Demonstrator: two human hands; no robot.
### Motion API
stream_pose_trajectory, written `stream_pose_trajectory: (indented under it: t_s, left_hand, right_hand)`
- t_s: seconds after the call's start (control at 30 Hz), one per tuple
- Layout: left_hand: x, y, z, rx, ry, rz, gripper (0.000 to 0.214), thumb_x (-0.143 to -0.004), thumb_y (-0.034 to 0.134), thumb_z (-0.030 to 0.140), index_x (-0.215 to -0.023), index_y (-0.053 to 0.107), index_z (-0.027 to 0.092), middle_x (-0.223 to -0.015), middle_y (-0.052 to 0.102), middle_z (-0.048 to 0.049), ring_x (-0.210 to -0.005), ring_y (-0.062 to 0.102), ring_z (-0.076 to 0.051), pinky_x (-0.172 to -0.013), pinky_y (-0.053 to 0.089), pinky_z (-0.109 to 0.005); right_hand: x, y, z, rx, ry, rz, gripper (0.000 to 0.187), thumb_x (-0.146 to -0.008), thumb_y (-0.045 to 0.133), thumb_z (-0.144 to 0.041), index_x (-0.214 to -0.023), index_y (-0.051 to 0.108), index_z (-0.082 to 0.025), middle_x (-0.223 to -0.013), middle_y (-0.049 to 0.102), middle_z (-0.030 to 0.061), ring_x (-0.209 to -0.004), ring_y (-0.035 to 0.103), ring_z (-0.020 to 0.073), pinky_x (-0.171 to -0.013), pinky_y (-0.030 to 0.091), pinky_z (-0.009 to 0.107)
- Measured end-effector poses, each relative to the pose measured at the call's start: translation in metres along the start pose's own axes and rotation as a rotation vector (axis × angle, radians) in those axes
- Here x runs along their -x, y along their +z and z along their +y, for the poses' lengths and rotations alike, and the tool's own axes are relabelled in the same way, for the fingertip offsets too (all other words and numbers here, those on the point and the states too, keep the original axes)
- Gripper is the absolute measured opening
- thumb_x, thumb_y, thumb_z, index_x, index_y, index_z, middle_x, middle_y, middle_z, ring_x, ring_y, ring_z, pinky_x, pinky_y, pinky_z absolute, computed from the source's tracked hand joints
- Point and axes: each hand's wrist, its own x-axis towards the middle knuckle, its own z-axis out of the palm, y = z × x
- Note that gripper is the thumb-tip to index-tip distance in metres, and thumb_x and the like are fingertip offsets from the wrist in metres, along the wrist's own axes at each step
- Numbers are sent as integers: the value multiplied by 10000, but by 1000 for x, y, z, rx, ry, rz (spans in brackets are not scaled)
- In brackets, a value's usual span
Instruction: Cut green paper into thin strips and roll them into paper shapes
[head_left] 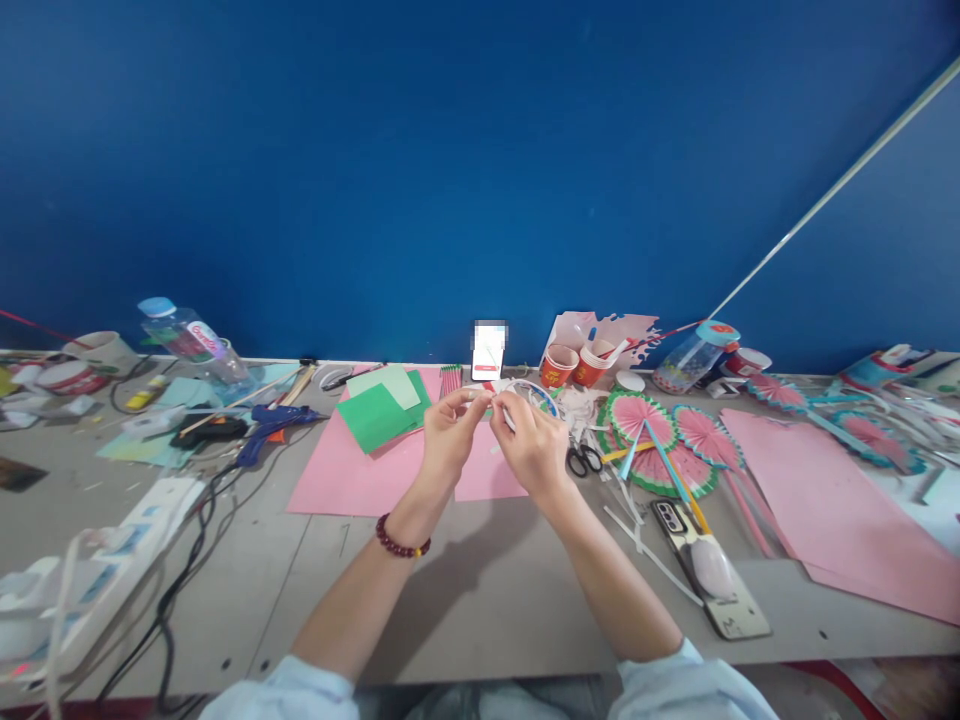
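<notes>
My left hand (448,432) and my right hand (531,446) meet above the middle of the grey table (480,590), over a pink paper sheet (352,470). Both hands pinch a small white piece (495,408) between their fingertips; I cannot make out what it is. A clear ring-shaped object (536,392) lies just behind my right hand. A dark bead bracelet (401,543) is on my left wrist.
Green paper sheets (379,410), a blue glue gun (270,425) and a power strip (97,570) lie left. Watermelon paper fans (660,440), scissors (583,460), a phone (709,570) and a big pink sheet (840,510) lie right. Paper cups (574,365), bottles and a standing phone (487,352) line the blue wall.
</notes>
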Motion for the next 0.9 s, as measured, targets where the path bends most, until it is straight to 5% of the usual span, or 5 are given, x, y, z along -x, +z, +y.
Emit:
stream_pose_trajectory:
  t_s: [0.13,0.3,0.9]
  left_hand:
    - [-2,-4,2,-55,31,-73,167,-729,725,363,-744,730,197,-797,712,-30,-787,627,-166,-751,466,-271]
    - [-3,-8,10,-172,131,-154,280,-843,587,441,-779,740,216,-848,719,-41,-807,632,-181,-759,482,-297]
    - [-3,-10,12,-495,479,-146,64,-800,659,251,-776,694,203,-842,686,-46,-795,623,-167,-690,494,-286]
  right_hand:
    - [-2,-3,-3,-176,100,61,137,-873,505,-237,-801,612,-189,-557,550,-31,-476,480,87,-508,342,205]
    - [-7,-14,-7,-467,324,-38,85,-837,537,-255,-800,572,-187,-499,385,-85,-433,332,72,-453,282,197]
    - [-15,-23,0,-811,643,-258,190,-770,612,-366,-822,583,-185,-489,364,-87,-449,282,67,-412,239,186]
